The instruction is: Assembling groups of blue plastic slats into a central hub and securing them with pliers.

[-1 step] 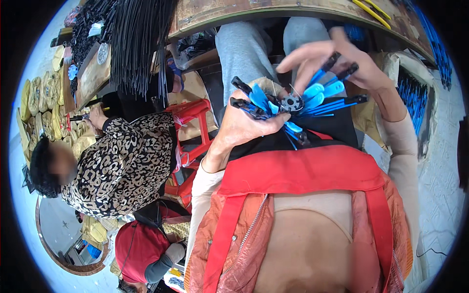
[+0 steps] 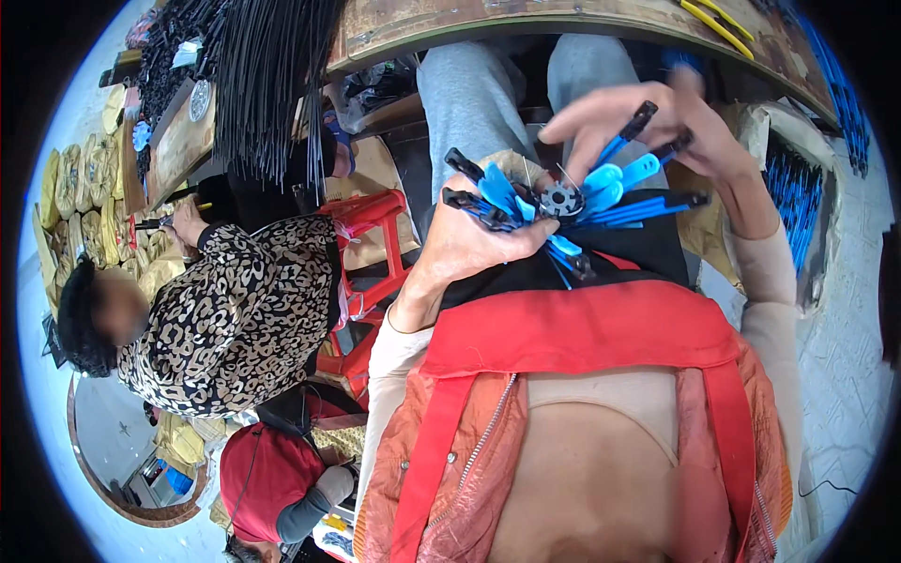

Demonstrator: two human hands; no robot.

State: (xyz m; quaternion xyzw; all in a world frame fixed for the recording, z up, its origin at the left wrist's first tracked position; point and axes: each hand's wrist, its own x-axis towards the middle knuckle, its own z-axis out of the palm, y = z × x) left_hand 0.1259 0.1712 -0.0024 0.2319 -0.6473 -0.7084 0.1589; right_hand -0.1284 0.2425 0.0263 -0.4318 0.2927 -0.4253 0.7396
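My left hand is closed around a bundle of blue rods with black ends that fan out from a grey notched disc. Flat blue rounded pieces stick up among the rods, and thin wires show by the disc. My left thumb rests at the disc's lower edge. Just beyond the upper right rods is my right hand, blurred, its fingers stretched apart. Whether it touches a rod cannot be made out.
A wooden table edge crosses the top, with yellow-handled pliers on it. Long black rods hang at the upper left. A box of blue rods stands at the right. On the left sit a co-worker and a red stool.
My right hand has shifted slightly, and the upper and right-hand rods sit a little differently. My left hand keeps its hold on the bundle.
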